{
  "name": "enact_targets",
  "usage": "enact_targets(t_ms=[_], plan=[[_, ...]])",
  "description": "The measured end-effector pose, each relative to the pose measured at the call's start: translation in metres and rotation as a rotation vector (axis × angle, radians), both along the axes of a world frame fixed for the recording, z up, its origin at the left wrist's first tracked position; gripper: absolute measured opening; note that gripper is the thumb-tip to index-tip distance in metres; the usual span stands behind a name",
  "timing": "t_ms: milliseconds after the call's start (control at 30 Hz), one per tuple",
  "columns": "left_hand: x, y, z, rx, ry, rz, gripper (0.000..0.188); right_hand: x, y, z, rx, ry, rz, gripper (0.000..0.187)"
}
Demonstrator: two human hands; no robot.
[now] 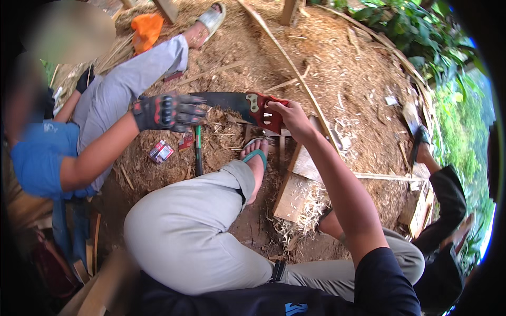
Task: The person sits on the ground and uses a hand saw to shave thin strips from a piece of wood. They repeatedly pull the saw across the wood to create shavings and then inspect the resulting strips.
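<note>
Handsaw held level above the sawdust-strewn ground, red handle gripped shut in wearer's right hand, blade tip hidden behind a co-worker's black gloved hand closed on it, wearer's left hand out of view, small red packet unclear.
</note>
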State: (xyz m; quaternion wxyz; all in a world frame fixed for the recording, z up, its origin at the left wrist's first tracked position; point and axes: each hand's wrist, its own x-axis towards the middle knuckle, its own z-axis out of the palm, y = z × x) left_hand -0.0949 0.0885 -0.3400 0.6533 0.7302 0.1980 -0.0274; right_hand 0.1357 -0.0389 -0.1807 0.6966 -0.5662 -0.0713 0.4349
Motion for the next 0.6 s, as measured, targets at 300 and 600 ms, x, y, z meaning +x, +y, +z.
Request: enact_targets(t_ms=[300,600], plan=[[-0.053,0.142,0.093,0.082,-0.087,0.185,0.020,0.009,-0.243,0.163,-0.355,-0.789,-0.056,0.036],[0.047,0.188,0.341,0.607,-0.175,-0.121,0.023,-0.036,-0.393,0.189,-0.997,-1.263,-0.203,0.022]])
